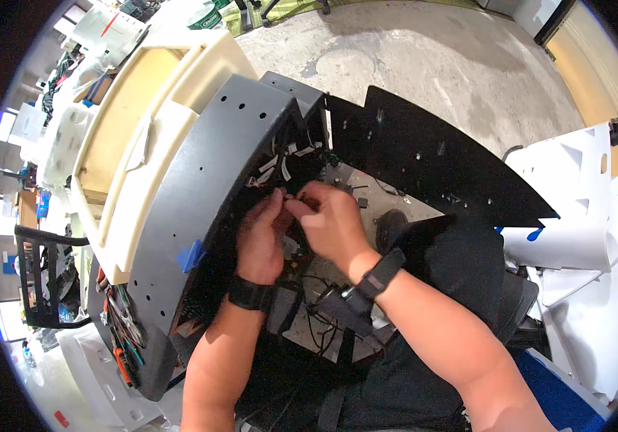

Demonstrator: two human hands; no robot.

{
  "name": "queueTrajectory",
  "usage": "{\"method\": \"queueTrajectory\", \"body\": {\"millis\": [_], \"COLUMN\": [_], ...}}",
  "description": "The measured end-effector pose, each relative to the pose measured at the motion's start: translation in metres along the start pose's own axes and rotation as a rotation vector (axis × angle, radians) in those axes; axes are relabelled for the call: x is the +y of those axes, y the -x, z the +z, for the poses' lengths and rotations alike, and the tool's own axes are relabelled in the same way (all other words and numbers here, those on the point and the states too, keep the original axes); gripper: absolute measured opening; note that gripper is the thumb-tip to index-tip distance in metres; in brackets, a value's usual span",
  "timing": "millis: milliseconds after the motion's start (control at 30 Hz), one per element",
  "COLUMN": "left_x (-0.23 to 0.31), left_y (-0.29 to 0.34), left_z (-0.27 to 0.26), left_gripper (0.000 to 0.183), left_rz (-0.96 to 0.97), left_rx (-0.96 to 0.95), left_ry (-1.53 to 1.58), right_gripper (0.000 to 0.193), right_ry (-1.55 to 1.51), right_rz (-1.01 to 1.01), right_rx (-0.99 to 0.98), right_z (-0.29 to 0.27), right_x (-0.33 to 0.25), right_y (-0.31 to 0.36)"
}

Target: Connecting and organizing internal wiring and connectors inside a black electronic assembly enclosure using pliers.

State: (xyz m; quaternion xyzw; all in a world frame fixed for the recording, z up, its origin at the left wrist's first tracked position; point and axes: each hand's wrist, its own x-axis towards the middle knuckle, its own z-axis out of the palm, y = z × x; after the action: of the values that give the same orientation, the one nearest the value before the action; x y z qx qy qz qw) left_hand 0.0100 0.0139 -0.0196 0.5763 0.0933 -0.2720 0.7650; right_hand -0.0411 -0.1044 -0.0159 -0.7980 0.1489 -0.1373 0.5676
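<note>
My left hand (260,241) and my right hand (330,219) meet fingertip to fingertip at the opening of a curved dark grey metal housing (201,169). Both are closed in a pinch, and whatever lies between the fingers is too small and hidden to name. Just beyond the fingertips, thin wires with white tags (267,167) run inside the housing. A black curved panel (431,158) stands out to the right from the housing's far end. Dark bands circle both wrists.
Blue tape (192,256) sticks to the housing. Hand tools, including one with orange handles (121,366), lie at its left end. A cream-coloured moulded part (172,108) stands behind it. Large white panels (568,173) are at right. Dark cables (316,306) hang below my hands.
</note>
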Motion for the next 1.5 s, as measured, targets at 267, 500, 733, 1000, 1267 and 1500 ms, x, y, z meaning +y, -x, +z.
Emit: {"method": "queueTrajectory", "body": {"millis": [267,500,733,1000,1267,1500], "left_x": [0.004,0.008,0.018,0.038,0.042,0.017], "left_y": [0.001,0.004,0.03,0.066,0.065,0.036], "left_z": [0.003,0.001,0.014,0.029,0.032,0.017], "left_gripper": [0.024,0.021,0.025,0.03,0.032,0.022], "left_rz": [0.013,0.009,0.136,0.642,0.62,0.262], "left_rx": [-0.044,-0.147,0.091,0.197,0.19,0.234], "left_ry": [0.099,0.016,-0.363,-0.123,-0.113,-0.497], "right_gripper": [0.029,0.03,0.033,0.023,0.017,0.009], "right_ry": [0.054,-1.051,-0.566,0.354,0.599,0.584], "right_rz": [-0.086,0.808,0.433,-0.116,-0.411,-0.425], "right_rx": [0.032,-0.348,-0.238,-0.051,0.043,0.027], "right_z": [-0.012,-0.012,-0.01,-0.005,-0.01,-0.008], "right_x": [-0.014,-0.019,-0.01,-0.002,-0.003,-0.004], "right_y": [0.002,-0.002,-0.003,0.001,0.007,0.007]}}
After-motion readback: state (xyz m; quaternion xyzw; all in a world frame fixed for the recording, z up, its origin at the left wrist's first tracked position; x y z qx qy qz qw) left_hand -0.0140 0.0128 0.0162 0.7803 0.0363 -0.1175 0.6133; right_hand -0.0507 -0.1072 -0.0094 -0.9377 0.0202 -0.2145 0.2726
